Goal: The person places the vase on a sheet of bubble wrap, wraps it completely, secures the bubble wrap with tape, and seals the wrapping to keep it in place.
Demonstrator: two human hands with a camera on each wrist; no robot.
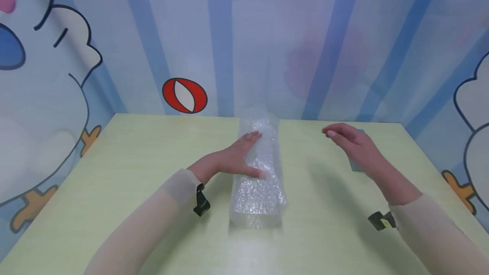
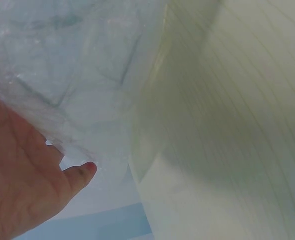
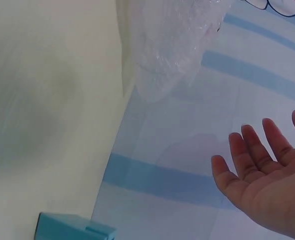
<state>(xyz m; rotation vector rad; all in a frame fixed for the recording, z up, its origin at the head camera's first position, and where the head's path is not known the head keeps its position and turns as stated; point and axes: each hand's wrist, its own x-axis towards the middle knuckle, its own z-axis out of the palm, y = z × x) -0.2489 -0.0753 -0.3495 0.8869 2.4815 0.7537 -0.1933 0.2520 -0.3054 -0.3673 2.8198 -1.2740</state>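
A long folded bundle of clear bubble wrap [image 1: 259, 198] lies on the table, pointing away from me, its far end reaching the back edge. My left hand [image 1: 238, 158] rests on its left side and top with thumb and fingers spread. In the left wrist view the bubble wrap [image 2: 77, 65] bulges above the left hand [image 2: 32, 175]. My right hand [image 1: 351, 141] hovers over the table to the right, apart from the wrap, holding nothing. Its fingers are loosely bent in the right wrist view, where the hand [image 3: 267, 175] shows its palm. Whatever the wrap may contain is hidden.
A teal box-like object [image 1: 356, 165] sits on the table beneath the right hand, partly covered by it; its corner [image 3: 72, 227] also shows in the right wrist view. Behind the pale table [image 1: 153, 147] stands a blue striped backdrop [image 1: 259, 46] with cartoon prints.
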